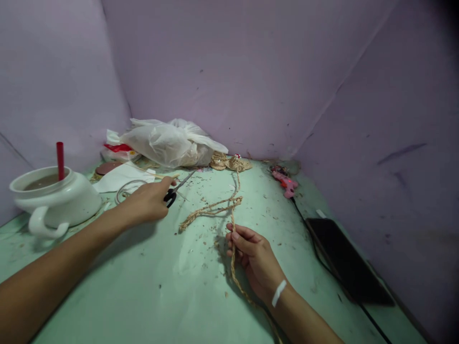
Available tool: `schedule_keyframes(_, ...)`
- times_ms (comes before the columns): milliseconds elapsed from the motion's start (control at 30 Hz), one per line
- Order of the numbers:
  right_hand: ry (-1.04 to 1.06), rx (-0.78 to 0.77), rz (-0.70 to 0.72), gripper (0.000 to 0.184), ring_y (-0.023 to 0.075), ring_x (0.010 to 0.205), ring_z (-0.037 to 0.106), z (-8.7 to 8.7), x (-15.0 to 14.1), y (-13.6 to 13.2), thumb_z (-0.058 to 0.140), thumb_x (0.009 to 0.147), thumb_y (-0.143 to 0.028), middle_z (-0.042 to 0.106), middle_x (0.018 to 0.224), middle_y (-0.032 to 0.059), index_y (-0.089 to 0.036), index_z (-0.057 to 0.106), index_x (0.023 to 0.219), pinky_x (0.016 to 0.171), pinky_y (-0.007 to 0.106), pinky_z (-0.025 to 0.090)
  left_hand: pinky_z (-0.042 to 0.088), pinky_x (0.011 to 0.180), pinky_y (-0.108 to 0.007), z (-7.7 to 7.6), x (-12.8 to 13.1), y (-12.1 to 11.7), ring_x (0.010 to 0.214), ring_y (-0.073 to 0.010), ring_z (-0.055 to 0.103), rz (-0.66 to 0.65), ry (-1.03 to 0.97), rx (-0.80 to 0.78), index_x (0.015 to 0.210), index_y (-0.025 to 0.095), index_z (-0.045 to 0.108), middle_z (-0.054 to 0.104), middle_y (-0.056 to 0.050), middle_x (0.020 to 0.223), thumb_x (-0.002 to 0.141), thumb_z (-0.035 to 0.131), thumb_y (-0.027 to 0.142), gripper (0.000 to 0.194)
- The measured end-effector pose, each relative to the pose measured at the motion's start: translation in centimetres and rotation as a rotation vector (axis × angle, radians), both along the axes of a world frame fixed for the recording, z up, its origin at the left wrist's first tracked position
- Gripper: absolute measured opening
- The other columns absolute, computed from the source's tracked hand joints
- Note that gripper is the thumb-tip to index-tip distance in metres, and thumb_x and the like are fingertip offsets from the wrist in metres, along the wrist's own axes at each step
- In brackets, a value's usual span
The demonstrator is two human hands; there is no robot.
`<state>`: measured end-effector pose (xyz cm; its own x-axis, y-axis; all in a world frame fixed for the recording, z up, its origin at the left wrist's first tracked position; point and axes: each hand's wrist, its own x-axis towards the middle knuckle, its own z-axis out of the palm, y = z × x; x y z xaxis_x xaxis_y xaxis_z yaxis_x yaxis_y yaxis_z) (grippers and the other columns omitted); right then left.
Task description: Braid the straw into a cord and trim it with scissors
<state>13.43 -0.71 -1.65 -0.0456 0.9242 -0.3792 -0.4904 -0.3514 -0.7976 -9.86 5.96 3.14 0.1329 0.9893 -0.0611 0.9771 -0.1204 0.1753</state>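
Note:
My right hand (256,255) pinches a braided straw-coloured cord (233,273) between thumb and fingers. One end of that cord runs down past my wrist and out of view; upward it leads toward small woven pieces (239,165) by the wall. A folded length of similar cord (204,213) lies across it, to the left of my fingers. My left hand (150,199) has its fingers closed at the black handles of a pair of scissors (183,181), whose blades point away toward the back. Part of the left fingers' grip is hidden behind the hand.
A white mug (81,200) with drink and a red straw stands left. At the back lies a white plastic bag (168,143). A pink glue gun (285,184) with a black cable and a dark phone or tablet (347,260) lie right. Scraps dot the green table (172,286).

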Motion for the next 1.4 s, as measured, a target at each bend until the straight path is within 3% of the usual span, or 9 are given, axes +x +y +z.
schedule_keyframes(67, 0.011, -0.003, 0.002, 0.027, 0.0091, 0.052, 0.052, 0.0, 0.0, 0.0, 0.075, 0.052, -0.018, 0.062, 0.062, 0.0038, -0.010, 0.068, 0.077, 0.049, 0.021, 0.046, 0.038, 0.056, -0.024, 0.4, 0.7, -0.2, 0.069, -0.0170, 0.052, -0.053, -0.285, -0.050, 0.119, 0.021, 0.037, 0.058, -0.005, 0.083, 0.061, 0.044, 0.019, 0.058)
schedule_keyframes(167, 0.010, -0.008, -0.017, 0.026, 0.0087, 0.051, 0.052, 0.1, 0.0, 0.1, 0.075, 0.053, -0.017, 0.061, 0.062, 0.0034, -0.010, 0.068, 0.077, 0.048, 0.020, 0.046, 0.036, 0.051, -0.020, 0.7, 2.1, -0.9, 0.063, -0.0121, 0.050, -0.119, -0.658, -0.245, 0.114, 0.017, 0.043, 0.056, -0.002, 0.077, 0.059, 0.046, 0.021, 0.055)
schedule_keyframes(267, 0.004, -0.013, -0.034, 0.025, 0.0085, 0.050, 0.052, 0.2, 0.0, 0.2, 0.075, 0.053, -0.017, 0.062, 0.062, 0.0033, -0.010, 0.068, 0.077, 0.048, 0.020, 0.046, 0.033, 0.048, -0.019, 0.5, 3.5, -2.1, 0.055, -0.0103, 0.046, -0.159, -0.813, -0.369, 0.112, 0.014, 0.046, 0.051, 0.002, 0.063, 0.063, 0.050, 0.027, 0.051)
schedule_keyframes(400, 0.022, -0.003, -0.046, 0.025, 0.0082, 0.050, 0.052, 0.1, 0.1, 0.2, 0.075, 0.052, -0.016, 0.062, 0.062, 0.0027, -0.011, 0.068, 0.076, 0.048, 0.019, 0.045, 0.035, 0.053, -0.020, 0.0, 5.1, -3.9, 0.060, -0.0113, 0.047, -0.308, -0.567, -0.209, 0.102, 0.019, 0.054, 0.054, 0.001, 0.068, 0.066, 0.053, 0.040, 0.041)
schedule_keyframes(500, 0.014, 0.031, -0.033, 0.017, 0.0075, 0.048, 0.051, -0.1, 0.1, 0.2, 0.075, 0.053, -0.017, 0.061, 0.058, 0.0020, -0.011, 0.067, 0.066, 0.047, 0.019, 0.044, 0.038, 0.061, -0.024, -0.3, 6.0, -5.0, 0.071, -0.0151, 0.051, -0.427, -0.308, -0.026, 0.099, 0.022, 0.054, 0.058, -0.002, 0.084, 0.068, 0.051, 0.033, 0.033)
schedule_keyframes(633, 0.004, 0.021, -0.045, 0.020, 0.0080, 0.049, 0.052, -0.2, 0.1, 0.2, 0.075, 0.050, -0.015, 0.062, 0.058, 0.0027, -0.011, 0.068, 0.068, 0.048, 0.019, 0.045, 0.041, 0.065, -0.030, -0.8, 6.5, -5.3, 0.078, -0.0204, 0.054, -0.481, -0.084, 0.038, 0.106, 0.022, 0.049, 0.057, -0.005, 0.087, 0.068, 0.045, 0.023, 0.039)
schedule_keyframes(833, -0.016, 0.032, -0.022, 0.017, 0.0085, 0.050, 0.052, -0.1, 0.0, 0.1, 0.075, 0.051, -0.016, 0.062, 0.059, 0.0030, -0.011, 0.068, 0.066, 0.048, 0.020, 0.045, 0.042, 0.072, -0.034, -1.4, 6.5, -5.1, 0.088, -0.0227, 0.053, -0.511, -0.048, 0.088, 0.114, 0.020, 0.043, 0.056, -0.008, 0.093, 0.069, 0.045, 0.022, 0.045)
schedule_keyframes(1400, -0.187, 0.075, -0.020, 0.015, 0.0087, 0.048, 0.049, -0.5, -0.1, 0.0, 0.074, 0.052, -0.021, 0.063, 0.056, 0.0023, -0.013, 0.068, 0.064, 0.046, 0.021, 0.039, 0.042, 0.062, -0.031, -2.1, 5.8, -4.2, 0.076, -0.0209, 0.055, -0.621, 0.088, 0.123, 0.120, 0.019, 0.041, 0.058, -0.006, 0.084, 0.069, 0.040, 0.015, 0.050)
